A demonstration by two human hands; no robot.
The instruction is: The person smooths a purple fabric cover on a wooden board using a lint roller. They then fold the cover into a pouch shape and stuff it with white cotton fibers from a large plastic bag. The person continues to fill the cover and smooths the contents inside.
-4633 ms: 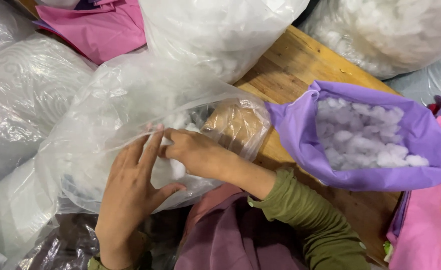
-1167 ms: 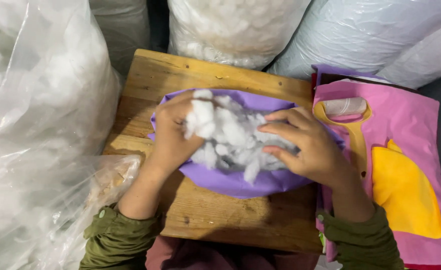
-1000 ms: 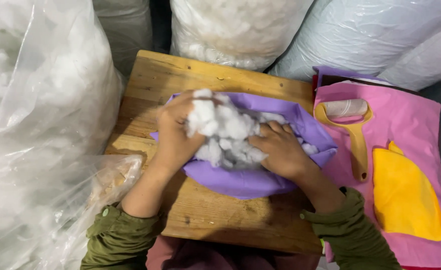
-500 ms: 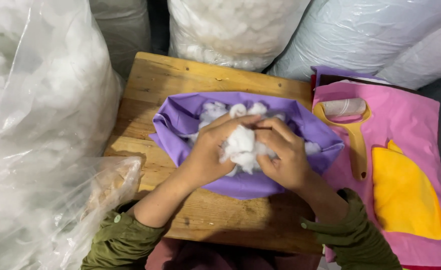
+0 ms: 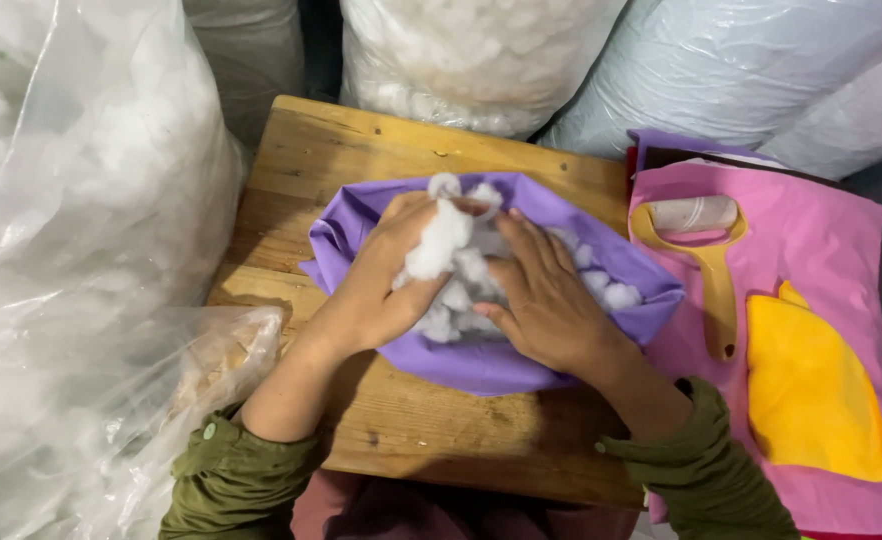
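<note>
Stuffing step, it seems: left hand [image 5: 386,285] fingers closed on white filling [image 5: 439,245] inside the purple cover [image 5: 481,365] mid-surface, right hand [image 5: 551,300] flat, fingers spread; next, press deeper

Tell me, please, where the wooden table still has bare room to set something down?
Bare wooden table shows behind the purple cover, below the stuffing sacks, and along the near edge by the sleeves. Left hand and right hand crowd the middle; pink fabric fills the right.
</note>
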